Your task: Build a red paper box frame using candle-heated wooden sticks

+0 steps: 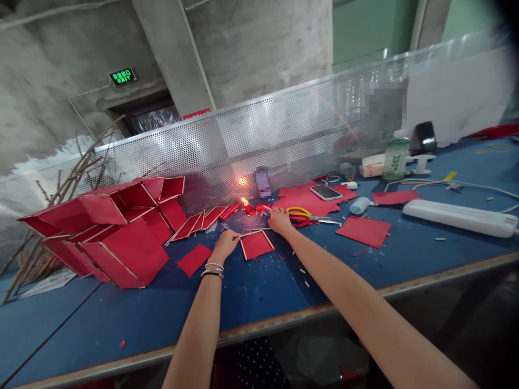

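My left hand, with bracelets at the wrist, is closed in a pinch on the end of a thin pale strip. Just beside it lies a red square panel edged with pale strips. My right hand reaches past that panel, fingers pinched together near the lit candle; what they grip is mostly hidden, though a small pale tip shows by the fingertips. Scissors with yellow and red handles lie right of that hand. A loose red paper piece is left of my left hand.
A red structure of joined panels stands at left, before a bundle of twigs. Rightward are red sheets, a phone, a green bottle and a white power strip. A perforated metal screen runs behind.
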`<state>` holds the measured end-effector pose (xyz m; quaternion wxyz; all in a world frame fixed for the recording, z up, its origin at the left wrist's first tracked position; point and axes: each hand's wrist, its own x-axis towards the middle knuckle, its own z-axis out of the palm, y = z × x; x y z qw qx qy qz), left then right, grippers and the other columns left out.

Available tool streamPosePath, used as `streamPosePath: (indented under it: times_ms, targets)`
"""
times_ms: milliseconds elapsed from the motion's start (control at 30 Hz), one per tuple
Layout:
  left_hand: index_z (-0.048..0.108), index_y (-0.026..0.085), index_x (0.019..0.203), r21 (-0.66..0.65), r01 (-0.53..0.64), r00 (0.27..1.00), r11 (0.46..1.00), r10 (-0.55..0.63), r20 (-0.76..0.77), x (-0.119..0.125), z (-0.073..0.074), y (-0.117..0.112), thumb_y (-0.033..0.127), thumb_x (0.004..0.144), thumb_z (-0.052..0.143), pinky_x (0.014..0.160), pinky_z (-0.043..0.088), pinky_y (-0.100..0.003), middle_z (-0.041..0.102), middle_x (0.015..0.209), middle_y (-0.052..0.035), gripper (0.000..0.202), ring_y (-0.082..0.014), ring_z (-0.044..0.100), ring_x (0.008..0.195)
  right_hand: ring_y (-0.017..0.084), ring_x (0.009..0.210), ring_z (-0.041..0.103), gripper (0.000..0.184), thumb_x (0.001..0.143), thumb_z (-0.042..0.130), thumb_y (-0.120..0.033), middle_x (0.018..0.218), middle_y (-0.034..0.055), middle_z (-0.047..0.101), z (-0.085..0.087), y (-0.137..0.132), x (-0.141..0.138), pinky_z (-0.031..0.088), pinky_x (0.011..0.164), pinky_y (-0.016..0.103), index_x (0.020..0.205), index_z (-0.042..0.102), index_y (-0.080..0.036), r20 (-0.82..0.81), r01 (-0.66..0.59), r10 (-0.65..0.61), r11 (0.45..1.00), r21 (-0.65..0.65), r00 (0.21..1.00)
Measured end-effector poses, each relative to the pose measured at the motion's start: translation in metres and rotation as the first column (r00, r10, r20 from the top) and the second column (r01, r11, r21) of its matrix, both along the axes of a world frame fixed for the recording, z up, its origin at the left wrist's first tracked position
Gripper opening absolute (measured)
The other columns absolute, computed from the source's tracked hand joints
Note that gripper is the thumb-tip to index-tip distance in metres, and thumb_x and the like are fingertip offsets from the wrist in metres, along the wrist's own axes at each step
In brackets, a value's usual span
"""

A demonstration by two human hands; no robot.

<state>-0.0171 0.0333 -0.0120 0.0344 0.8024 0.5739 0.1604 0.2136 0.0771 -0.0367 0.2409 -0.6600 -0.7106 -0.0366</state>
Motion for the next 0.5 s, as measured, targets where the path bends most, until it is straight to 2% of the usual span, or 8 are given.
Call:
streamPosePath:
  times_ms: [300, 500]
  targets:
    - [0.071, 0.022, 0.101, -0.010, 0.002, 1.000, 1.000, -0.002, 0.016, 0.0042, 0.0043, -0.0051, 0.021, 0.082, 0.050, 0.085, 0.045, -0.026, 0.070, 0.099, -0.0066, 0.028, -0.0177, 0.060, 0.094, 0.029, 0.115, 0.041, 0.039, 0.084, 0.038, -0.020, 0.127, 0.0144, 0.048, 0.0024, 0.0003, -0.0009, 0.031, 0.095, 0.046, 0.119, 0.054, -0.014, 0.012, 0.020, -0.019, 0.999, -0.051, 1.000]
    - [0.071, 0.021, 0.102, -0.021, 0.001, 1.000, 1.000, -0.001, -0.011, 0.0031, 0.0028, -0.0043, 0.022, 0.082, 0.047, 0.087, 0.045, -0.028, 0.068, 0.104, -0.0070, 0.030, -0.0177, 0.060, 0.097, 0.029, 0.114, 0.041, 0.039, 0.084, 0.037, -0.020, 0.125, 0.0153, 0.048, 0.0034, -0.0018, -0.0005, 0.031, 0.095, 0.046, 0.119, 0.054, -0.014, 0.007, 0.010, -0.009, 0.999, -0.034, 1.000]
